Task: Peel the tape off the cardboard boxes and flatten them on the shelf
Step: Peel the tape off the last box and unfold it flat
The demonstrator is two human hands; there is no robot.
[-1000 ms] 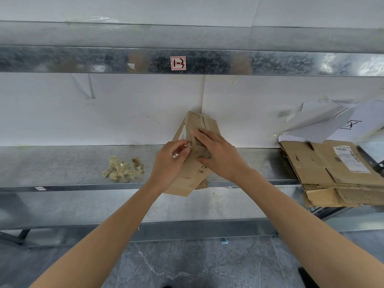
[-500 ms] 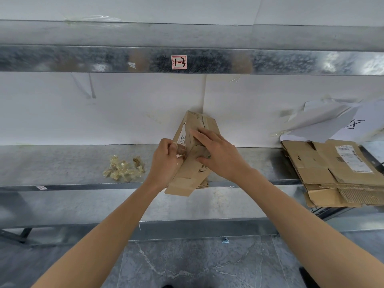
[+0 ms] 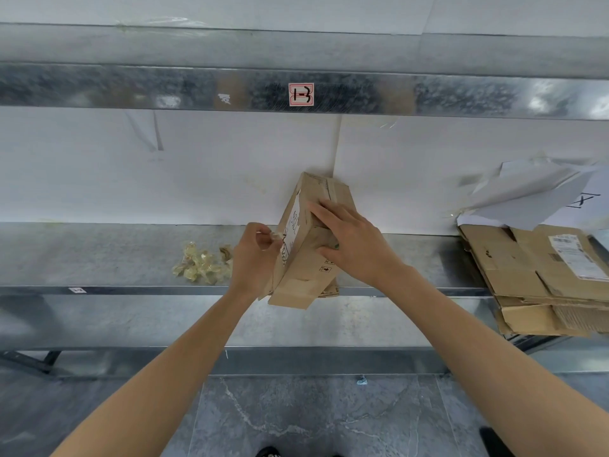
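Observation:
A small brown cardboard box (image 3: 308,258) stands tilted on the metal shelf (image 3: 99,255), its top leaning toward the white back wall and its open lower flap hanging over the shelf's front edge. My right hand (image 3: 352,242) grips the box's upper right side, fingers spread over the top and thumb on the front face. At the box's left face my left hand (image 3: 255,255) pinches a strip of clear tape (image 3: 276,235) between thumb and fingertips. That face carries a white label with black writing.
A heap of crumpled yellowish tape (image 3: 201,265) lies on the shelf left of my hands. Flattened cardboard boxes (image 3: 540,278) are stacked at the shelf's right end, with torn white paper (image 3: 534,199) behind them. A higher shelf beam (image 3: 164,94) runs overhead. Grey floor lies below.
My left hand has drawn away from the box to the left, pulling the clear tape off its side. My right hand has kept its hold on the box.

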